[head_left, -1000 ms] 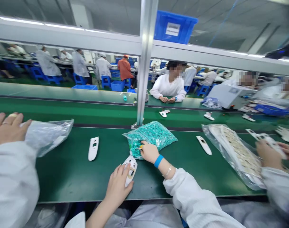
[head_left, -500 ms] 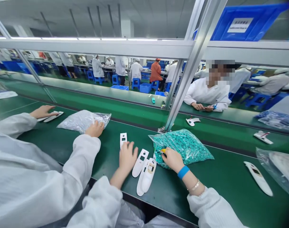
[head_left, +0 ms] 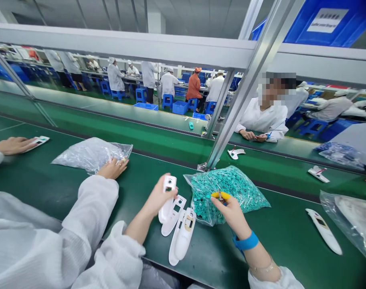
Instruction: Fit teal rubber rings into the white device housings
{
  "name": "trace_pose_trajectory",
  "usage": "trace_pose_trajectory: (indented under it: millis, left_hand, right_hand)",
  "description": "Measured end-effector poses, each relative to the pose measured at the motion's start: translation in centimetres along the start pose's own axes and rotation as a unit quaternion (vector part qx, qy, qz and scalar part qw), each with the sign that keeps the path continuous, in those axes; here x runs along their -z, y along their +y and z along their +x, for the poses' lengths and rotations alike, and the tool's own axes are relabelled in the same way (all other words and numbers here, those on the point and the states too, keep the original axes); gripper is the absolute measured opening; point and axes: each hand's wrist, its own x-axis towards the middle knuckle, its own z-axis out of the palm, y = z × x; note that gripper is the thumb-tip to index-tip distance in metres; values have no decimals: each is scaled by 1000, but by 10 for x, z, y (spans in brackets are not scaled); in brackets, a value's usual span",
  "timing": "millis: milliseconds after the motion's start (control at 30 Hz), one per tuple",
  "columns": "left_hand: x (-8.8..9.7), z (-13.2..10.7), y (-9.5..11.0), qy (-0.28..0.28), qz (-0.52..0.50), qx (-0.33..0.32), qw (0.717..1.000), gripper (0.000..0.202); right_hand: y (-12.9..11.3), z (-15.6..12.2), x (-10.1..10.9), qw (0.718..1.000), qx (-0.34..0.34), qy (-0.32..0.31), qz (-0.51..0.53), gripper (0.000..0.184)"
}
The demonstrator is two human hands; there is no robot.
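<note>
While the left hand [head_left: 155,199] grips a white casing [head_left: 165,210], the right hand [head_left: 233,212] holds a yellow tool [head_left: 225,196] over bagged teal parts [head_left: 237,184].

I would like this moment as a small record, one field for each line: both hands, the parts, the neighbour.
Left hand: holds a white casing
Right hand: holds a yellow-handled tool, type unclear, at the bag of small teal pieces
Right wrist: blue band
Beside left hand: three other white casings, lying down
Neighbour: co-worker's hand at a whitish plastic bag
</note>
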Motion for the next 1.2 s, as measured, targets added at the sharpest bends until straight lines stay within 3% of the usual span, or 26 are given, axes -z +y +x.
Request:
trace_pose_trajectory:
  millis: [67, 133, 300, 500, 700, 967, 1100, 1200]
  left_hand:
    - [-19, -25, 7, -113, -160, 35, 980, 75]
    - [-35, -46, 14, -186, -256, 77, 946, 83]
    - [-55, -72, 29, -261, -279, 126, 915, 87]
    - [-60, -91, 44, -310, -275, 137, 900, 70]
    - [-65, -102, 53, -314, -245, 123, 909, 47]
    - [-72, -108, 55, -316, -183, 144, 920, 40]
    - [-76, -110, 54, -324, -168, 140, 921, 38]
    - [-79, -110, 52, -325, -145, 126, 926, 37]
  right_hand:
    - [-9, -11, 7, 999, 9, 18, 40, 37]
    - [-20, -22, 12, 995, 36, 37, 88, 30]
    - [-39, -45, 20, 975, 117, 78, 170, 13]
    - [-50, -59, 41, 975, 180, 85, 100, 4]
    - [-51, -62, 67, 950, 310, -35, -30, 12]
    - [-60, -61, 83, 884, 419, -94, -184, 20]
    - [-69, -61, 90, 828, 475, -118, -273, 23]
    - [-75, -63, 94, 821, 474, -143, -284, 24]
